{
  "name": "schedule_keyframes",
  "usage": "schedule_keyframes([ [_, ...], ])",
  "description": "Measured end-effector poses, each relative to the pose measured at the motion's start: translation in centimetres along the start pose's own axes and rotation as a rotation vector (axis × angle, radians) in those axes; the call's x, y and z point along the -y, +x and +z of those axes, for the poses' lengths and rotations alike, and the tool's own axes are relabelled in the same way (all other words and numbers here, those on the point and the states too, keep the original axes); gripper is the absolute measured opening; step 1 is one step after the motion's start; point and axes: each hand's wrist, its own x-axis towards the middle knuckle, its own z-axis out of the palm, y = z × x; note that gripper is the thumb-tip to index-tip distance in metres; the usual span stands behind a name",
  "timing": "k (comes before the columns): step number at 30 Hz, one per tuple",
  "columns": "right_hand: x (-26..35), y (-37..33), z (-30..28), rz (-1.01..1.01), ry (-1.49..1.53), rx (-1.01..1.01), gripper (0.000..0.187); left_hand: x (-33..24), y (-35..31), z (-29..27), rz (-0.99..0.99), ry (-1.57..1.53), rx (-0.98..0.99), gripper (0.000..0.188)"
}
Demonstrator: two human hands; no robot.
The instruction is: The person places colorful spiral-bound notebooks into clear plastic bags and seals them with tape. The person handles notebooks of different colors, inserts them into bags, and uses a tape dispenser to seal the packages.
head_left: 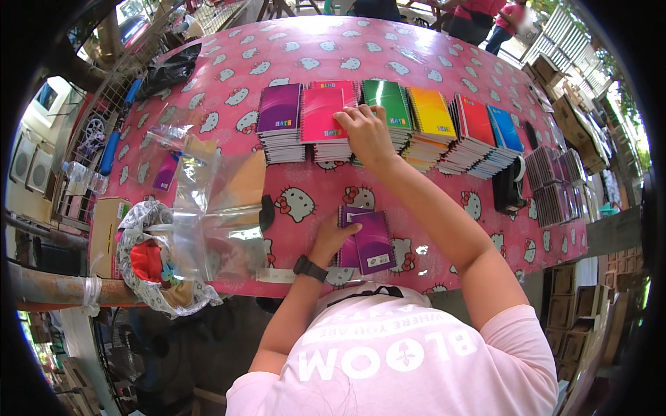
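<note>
My right hand reaches forward, fingers closed on the right edge of a pink spiral notebook. That notebook lies on a stack of its kind, shifted toward me so another pink cover shows behind it. Near the front table edge my left hand grips two purple notebooks, overlapping and fanned apart, thumb on top. Stacks stand in a row: purple notebooks left of the pink, then green notebooks, yellow notebooks, red notebooks and blue notebooks. My right hand partly covers the green stack.
Clear plastic bags lie at the left, beside a cloth-lined basket and a cardboard box. A black tape dispenser and plastic-wrapped notebook packs sit at the right. A black bag lies far left; people stand beyond.
</note>
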Motion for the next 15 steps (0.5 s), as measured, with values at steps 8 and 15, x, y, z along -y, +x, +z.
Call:
schedule_keyframes([
  [8, 0.4, 2.6, -7.8, 0.131, 0.579, -0.18, 0.012, 1.2, 0.6, 0.0, -0.028, 0.041, -0.042, 0.034],
  [15, -3.7, -8.4, -8.1, 0.672, 1.295, 1.025, 0.036, -2.8, -0.3, -0.9, -0.387, -0.899, 0.174, 0.047],
])
